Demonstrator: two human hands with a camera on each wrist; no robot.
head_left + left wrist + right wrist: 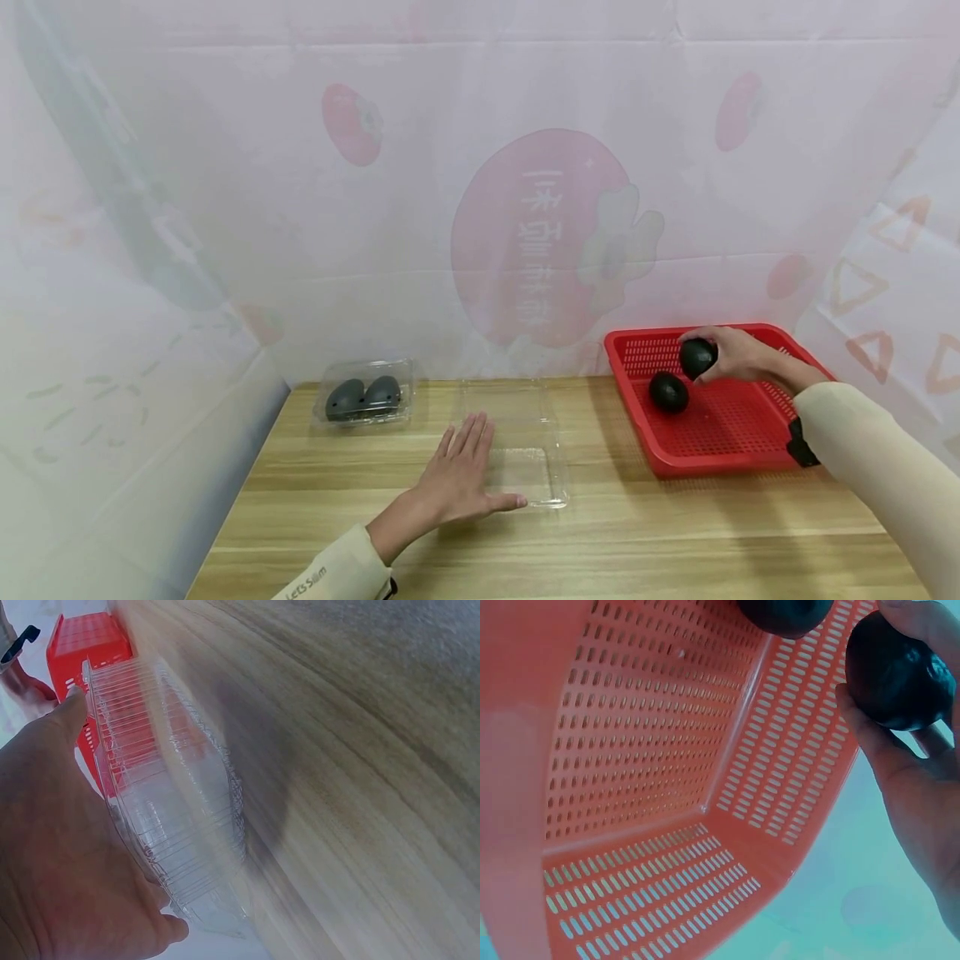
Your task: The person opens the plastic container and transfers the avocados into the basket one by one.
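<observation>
Dark-green, glossy, egg-shaped fruit [698, 358] gripped in right hand [741, 355] over red perforated plastic basket [723, 463], four o'clock; fingers curl round its smooth bulge, likely for a secure hold. Left hand [459, 481] lies spread, straight-fingered, by thin, clear, ribbed plastic container [522, 472], six o'clock, probably steadying it; contact hard to confirm.

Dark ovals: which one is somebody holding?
The dark oval in the right hand, at the red basket. Another oval lies in the basket; two ovals sit in the clear box on the left.
</observation>
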